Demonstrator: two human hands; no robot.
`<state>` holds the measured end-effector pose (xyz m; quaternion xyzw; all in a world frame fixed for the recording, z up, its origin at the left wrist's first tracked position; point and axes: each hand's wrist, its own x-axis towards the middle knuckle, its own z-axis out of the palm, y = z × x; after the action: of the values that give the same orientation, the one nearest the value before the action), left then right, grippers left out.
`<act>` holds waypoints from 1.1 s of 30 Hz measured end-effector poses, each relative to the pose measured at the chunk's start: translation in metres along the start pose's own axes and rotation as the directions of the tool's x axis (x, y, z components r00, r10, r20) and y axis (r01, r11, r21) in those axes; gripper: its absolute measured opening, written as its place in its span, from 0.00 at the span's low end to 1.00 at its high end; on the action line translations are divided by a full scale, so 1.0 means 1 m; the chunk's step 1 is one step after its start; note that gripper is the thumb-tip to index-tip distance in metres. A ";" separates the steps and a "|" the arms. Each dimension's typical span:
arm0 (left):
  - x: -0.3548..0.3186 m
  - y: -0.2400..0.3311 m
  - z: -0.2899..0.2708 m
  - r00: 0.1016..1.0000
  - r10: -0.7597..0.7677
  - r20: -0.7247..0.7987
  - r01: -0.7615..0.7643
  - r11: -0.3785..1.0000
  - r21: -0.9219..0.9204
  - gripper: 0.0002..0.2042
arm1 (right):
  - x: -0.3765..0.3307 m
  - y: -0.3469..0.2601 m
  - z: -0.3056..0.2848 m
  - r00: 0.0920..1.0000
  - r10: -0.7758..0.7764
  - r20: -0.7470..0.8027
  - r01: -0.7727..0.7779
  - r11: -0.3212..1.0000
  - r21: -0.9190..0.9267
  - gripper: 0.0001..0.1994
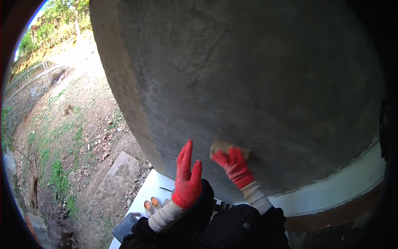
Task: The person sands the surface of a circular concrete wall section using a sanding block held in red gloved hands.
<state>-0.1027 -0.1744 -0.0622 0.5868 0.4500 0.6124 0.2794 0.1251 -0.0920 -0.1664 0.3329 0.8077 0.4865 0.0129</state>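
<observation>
A grey plastered wall (248, 83) fills most of the view. My right hand (236, 166), in a red-coated glove with a pale knitted cuff, holds a brownish sponge-like pad (220, 146) against the lower part of this wall. The pad is slightly blurred, so its exact kind is unclear. To the left, my left hand (188, 178) wears a matching glove. It is raised near the wall with fingers stretched and thumb apart, holding nothing. Whether its fingertips touch the plaster cannot be told.
Below my left forearm lies a white surface (155, 184) with two small orange-topped objects (151, 203) and a dark grey box-like thing (124, 227). A pale band (331, 193) runs along the wall's lower right. Outside left are sloping earth, rubble, and a flat slab (118, 172).
</observation>
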 end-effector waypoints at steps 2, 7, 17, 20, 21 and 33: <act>-0.003 0.006 0.002 0.999 0.004 0.037 -0.002 0.999 -0.050 0.28 | -0.046 -0.026 0.049 0.997 -0.075 0.015 0.075 0.997 -0.033 0.29; -0.019 -0.029 -0.047 0.988 -0.049 -0.147 0.061 0.995 0.079 0.27 | 0.095 0.104 -0.077 0.909 0.278 -0.310 -0.248 0.960 0.134 0.25; -0.013 -0.005 -0.034 0.982 -0.070 -0.173 0.043 0.987 -0.156 0.25 | 0.077 0.002 0.037 0.966 -0.252 -0.051 0.253 0.967 0.015 0.24; -0.025 -0.011 -0.061 0.976 -0.045 -0.214 0.040 0.999 -0.029 0.25 | 0.114 0.023 0.011 0.962 -0.233 -0.142 0.252 0.958 0.134 0.23; -0.027 -0.016 -0.065 0.970 -0.057 -0.235 0.051 0.998 -0.029 0.25 | 0.146 0.055 -0.029 0.975 -0.146 -0.167 0.179 0.964 0.197 0.23; 0.000 -0.002 -0.053 0.954 0.031 -0.297 -0.073 0.989 -0.130 0.25 | 0.235 0.096 -0.071 0.895 0.305 -0.327 -0.127 0.875 0.467 0.27</act>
<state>-0.1543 -0.1850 -0.0594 0.4799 0.4271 0.7299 0.2336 -0.0316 0.0112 0.0190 0.3135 0.8382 0.3489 -0.2783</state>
